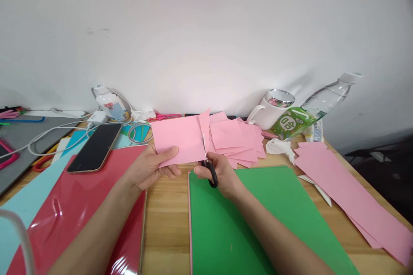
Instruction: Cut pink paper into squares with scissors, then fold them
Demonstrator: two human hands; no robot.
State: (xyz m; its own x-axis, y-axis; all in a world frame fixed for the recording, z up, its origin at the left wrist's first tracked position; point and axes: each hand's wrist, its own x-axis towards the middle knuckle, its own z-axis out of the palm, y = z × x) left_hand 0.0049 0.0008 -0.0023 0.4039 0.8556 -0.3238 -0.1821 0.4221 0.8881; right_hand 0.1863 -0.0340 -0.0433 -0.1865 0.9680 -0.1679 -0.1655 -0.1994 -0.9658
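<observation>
While the left grip (151, 164) clamps smooth, flat pink paper (177, 136), the right grip (223, 172) clasps metal-bladed, black-handled scissors (206, 163).

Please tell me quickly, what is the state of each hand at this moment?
Left hand: closed on pink paper, thumb on top.
Right hand: holding black-handled scissors, blades at the paper.

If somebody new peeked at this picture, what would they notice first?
Probably the big bright green sheet, lying at the front, right of the middle. Just above it in the picture, the left grip holds pink paper and the right grip holds black-handled scissors at its edge. Over on the left, a shiny red pack lies partly under a phone.
</observation>
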